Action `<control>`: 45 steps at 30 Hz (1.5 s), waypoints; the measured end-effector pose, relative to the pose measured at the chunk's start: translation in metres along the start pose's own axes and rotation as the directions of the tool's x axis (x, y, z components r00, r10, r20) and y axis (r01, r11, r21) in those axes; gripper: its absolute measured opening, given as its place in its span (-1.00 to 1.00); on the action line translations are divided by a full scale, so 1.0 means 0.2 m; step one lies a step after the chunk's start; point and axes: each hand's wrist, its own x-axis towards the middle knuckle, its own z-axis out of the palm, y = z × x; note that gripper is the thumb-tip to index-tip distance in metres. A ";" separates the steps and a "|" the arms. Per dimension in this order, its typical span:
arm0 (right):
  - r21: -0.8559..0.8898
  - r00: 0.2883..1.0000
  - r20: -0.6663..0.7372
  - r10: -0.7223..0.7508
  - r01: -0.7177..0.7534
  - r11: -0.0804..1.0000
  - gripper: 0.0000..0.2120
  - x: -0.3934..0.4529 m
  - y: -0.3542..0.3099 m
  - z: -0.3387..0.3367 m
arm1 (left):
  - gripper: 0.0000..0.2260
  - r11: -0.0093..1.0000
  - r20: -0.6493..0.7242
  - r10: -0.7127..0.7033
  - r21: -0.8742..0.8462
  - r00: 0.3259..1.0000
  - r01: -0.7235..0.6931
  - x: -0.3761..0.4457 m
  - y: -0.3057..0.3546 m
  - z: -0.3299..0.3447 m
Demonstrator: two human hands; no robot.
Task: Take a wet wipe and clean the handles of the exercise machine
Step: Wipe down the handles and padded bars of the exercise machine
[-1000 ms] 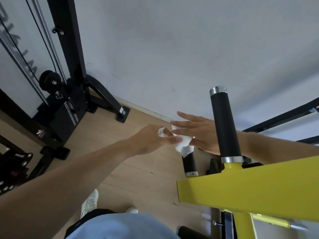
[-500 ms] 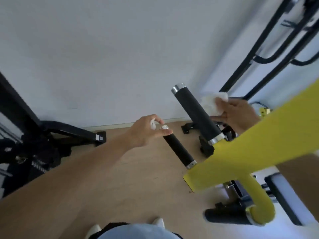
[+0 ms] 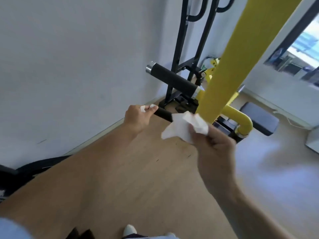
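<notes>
My right hand (image 3: pixel 214 145) is closed around a crumpled white wet wipe (image 3: pixel 183 126), held in the air in front of the yellow machine arm (image 3: pixel 229 62). My left hand (image 3: pixel 138 116) pinches a small white scrap of wipe (image 3: pixel 143 107) at the free end of the lower black handle (image 3: pixel 163 113). That handle runs right toward the yellow arm, and the big wipe hides its far end. The upper black handle (image 3: pixel 172 78) with a silver end cap sticks out to the left of the arm, untouched.
A white wall fills the left. A black rack frame (image 3: pixel 183 49) stands in the corner behind the handles. A grey padded seat (image 3: pixel 259 118) and the yellow base tube (image 3: pixel 240 119) lie on the wooden floor to the right. A black machine foot (image 3: pixel 34 166) sits lower left.
The view swung right and tilted. My right hand came away from the upper handle, down and toward me with the big wipe. My left hand stays at the lower handle's end.
</notes>
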 end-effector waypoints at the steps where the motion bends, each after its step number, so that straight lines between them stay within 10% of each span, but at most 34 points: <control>1: 0.042 0.989 0.111 0.102 -0.107 0.993 -0.72 -0.01 0.02 0.07 | -0.63 0.998 0.011 -0.028 -0.053 1.000 0.029 -0.01 0.01 0.00; 3: -0.019 0.955 0.221 0.196 -0.197 0.980 -0.72 0.00 0.07 0.22 | -0.73 0.994 0.006 -0.067 -0.085 0.998 0.068 -0.04 0.04 -0.01; 6: -0.311 0.965 0.258 -0.053 0.134 0.941 -0.80 0.15 0.14 0.29 | -0.77 0.996 -0.031 -0.083 0.019 0.996 0.084 -0.07 0.04 -0.02; 8: -0.508 0.900 0.389 -0.199 0.389 0.768 -0.78 0.27 0.24 0.34 | -0.76 0.995 -0.025 -0.087 0.036 0.996 0.088 -0.09 0.02 -0.03; 12: -0.765 0.835 0.550 -0.008 0.507 0.397 -0.51 0.33 0.45 0.43 | -0.77 0.999 -0.022 -0.044 0.022 0.999 0.045 -0.11 -0.01 -0.05; 18: -0.806 0.839 0.544 -0.007 0.525 0.275 -0.37 0.27 0.48 0.48 | -0.69 0.968 0.155 0.172 0.156 0.973 -0.196 -0.12 -0.10 -0.16; 23: -0.863 0.852 0.503 0.144 0.488 0.131 -0.60 0.28 0.33 0.49 | -0.50 0.657 0.381 0.445 0.477 0.811 -0.584 -0.04 -0.12 -0.25; 31: -0.857 0.865 0.499 0.056 0.482 0.185 -0.75 0.30 0.28 0.62 | -0.64 0.566 0.360 0.562 0.489 0.744 -0.664 0.06 -0.11 -0.27; 39: -0.849 0.872 0.400 0.283 0.468 -0.245 -0.65 0.29 0.21 0.55 | -0.59 0.569 0.399 0.520 0.499 0.756 -0.654 0.17 -0.04 -0.28; 45: -0.891 0.813 0.452 0.368 0.398 0.218 -0.26 0.32 0.19 0.59 | -0.69 0.596 0.449 0.524 0.413 0.724 -0.688 0.17 -0.05 -0.28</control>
